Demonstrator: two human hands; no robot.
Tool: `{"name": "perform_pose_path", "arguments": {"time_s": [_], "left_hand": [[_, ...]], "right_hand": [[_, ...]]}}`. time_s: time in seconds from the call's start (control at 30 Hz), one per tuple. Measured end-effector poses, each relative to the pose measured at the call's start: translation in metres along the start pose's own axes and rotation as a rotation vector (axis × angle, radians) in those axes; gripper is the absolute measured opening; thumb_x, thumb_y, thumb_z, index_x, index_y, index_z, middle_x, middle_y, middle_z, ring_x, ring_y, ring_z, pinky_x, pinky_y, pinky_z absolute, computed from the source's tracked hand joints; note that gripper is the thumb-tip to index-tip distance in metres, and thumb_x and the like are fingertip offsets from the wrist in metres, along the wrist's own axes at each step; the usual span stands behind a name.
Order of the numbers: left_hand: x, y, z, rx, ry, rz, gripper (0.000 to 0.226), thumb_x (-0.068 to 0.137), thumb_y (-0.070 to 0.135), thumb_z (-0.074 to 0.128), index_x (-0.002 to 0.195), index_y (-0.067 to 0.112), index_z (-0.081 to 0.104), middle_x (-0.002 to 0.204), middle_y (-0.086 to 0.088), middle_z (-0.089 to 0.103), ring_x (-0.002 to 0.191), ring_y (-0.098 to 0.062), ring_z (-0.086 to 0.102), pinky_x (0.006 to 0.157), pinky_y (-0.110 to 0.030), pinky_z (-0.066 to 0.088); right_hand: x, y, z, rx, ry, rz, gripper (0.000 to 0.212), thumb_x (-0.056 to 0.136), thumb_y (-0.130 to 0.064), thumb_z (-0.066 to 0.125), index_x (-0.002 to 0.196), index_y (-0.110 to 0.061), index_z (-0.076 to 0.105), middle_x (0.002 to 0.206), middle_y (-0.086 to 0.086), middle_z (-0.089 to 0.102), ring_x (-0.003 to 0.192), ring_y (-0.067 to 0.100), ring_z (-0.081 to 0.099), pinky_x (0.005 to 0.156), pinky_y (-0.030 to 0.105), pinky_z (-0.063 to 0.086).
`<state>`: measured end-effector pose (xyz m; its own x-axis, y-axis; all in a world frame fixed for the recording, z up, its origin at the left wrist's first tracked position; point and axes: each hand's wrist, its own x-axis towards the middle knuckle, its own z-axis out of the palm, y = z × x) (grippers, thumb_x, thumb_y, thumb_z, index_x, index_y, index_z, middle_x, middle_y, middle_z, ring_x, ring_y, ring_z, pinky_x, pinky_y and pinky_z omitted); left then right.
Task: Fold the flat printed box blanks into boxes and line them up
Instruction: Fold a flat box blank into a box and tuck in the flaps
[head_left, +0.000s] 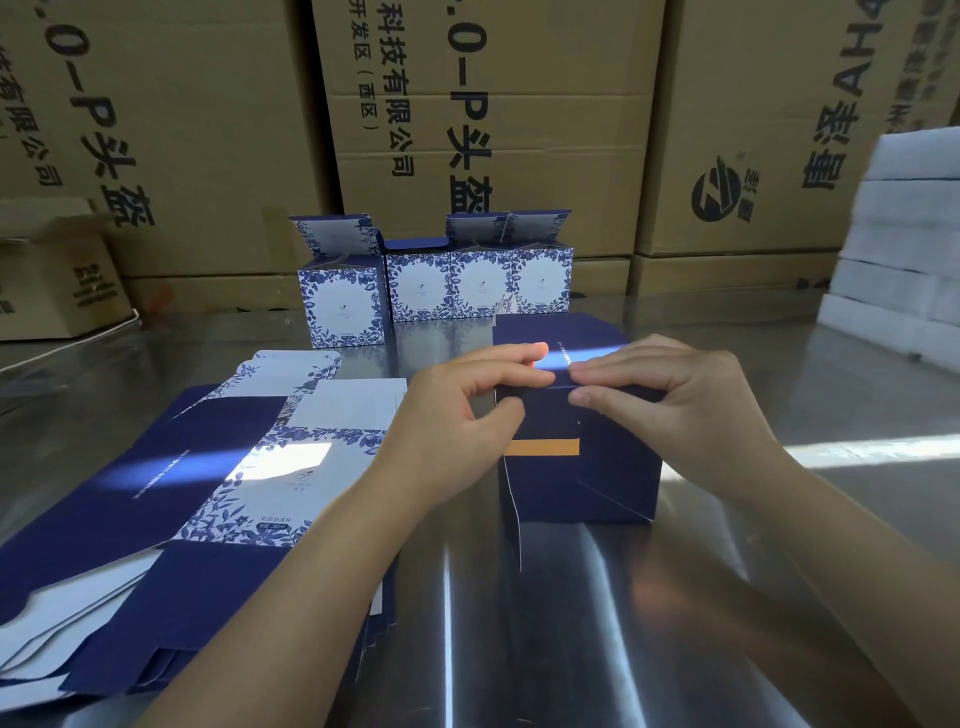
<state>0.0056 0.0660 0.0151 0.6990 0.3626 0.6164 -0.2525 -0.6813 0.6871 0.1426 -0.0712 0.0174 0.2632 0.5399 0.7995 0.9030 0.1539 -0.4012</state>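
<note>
A dark blue box (613, 467) lies on its side on the steel table, partly folded, with an orange strip on its near face. My left hand (457, 415) and my right hand (670, 395) both pinch its upper near edge, fingers pressing a flap down. A stack of flat printed blanks (171, 499), blue and white with leaf patterns, lies to the left under my left forearm. Several folded boxes (483, 283) with open top flaps stand in a row at the back; one box (343, 301) stands a little forward at the row's left end.
Large brown cartons (493, 114) form a wall behind the table. A smaller carton (57, 280) sits at the back left. White foam blocks (904, 244) are stacked at the right. The shiny steel table (571, 623) reflects light in front.
</note>
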Motion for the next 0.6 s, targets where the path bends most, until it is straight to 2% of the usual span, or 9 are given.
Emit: {"name": "perform_pose_path", "arguments": {"time_s": [0.13, 0.4, 0.6], "left_hand": [[0.0008, -0.0016, -0.0019, -0.004, 0.008, -0.007, 0.047, 0.081, -0.011, 0.054, 0.089, 0.033, 0.07, 0.113, 0.02, 0.062, 0.111, 0.012, 0.053, 0.095, -0.007, 0.037], [0.0016, -0.0038, -0.005, -0.002, 0.012, -0.024, 0.047, 0.082, -0.01, 0.054, 0.089, 0.034, 0.069, 0.115, 0.018, 0.062, 0.111, 0.012, 0.051, 0.095, -0.006, 0.035], [0.0016, -0.0045, -0.0033, -0.003, 0.003, -0.017, 0.048, 0.081, -0.012, 0.053, 0.089, 0.032, 0.069, 0.115, 0.019, 0.061, 0.112, 0.012, 0.052, 0.095, -0.005, 0.034]], "right_hand": [[0.0008, 0.0013, -0.0034, 0.016, -0.04, 0.012, 0.023, 0.072, -0.026, 0.074, 0.095, -0.023, 0.073, 0.09, -0.015, 0.07, 0.093, -0.003, 0.062, 0.085, 0.01, 0.043], [0.0014, 0.0076, -0.0059, 0.045, -0.052, 0.061, 0.03, 0.074, -0.018, 0.078, 0.091, -0.04, 0.068, 0.092, -0.024, 0.068, 0.097, -0.002, 0.062, 0.089, 0.014, 0.044], [0.0017, 0.0067, -0.0051, 0.04, -0.026, 0.072, 0.024, 0.073, -0.016, 0.078, 0.087, -0.034, 0.071, 0.088, -0.02, 0.069, 0.093, -0.002, 0.063, 0.087, 0.012, 0.044]]}}
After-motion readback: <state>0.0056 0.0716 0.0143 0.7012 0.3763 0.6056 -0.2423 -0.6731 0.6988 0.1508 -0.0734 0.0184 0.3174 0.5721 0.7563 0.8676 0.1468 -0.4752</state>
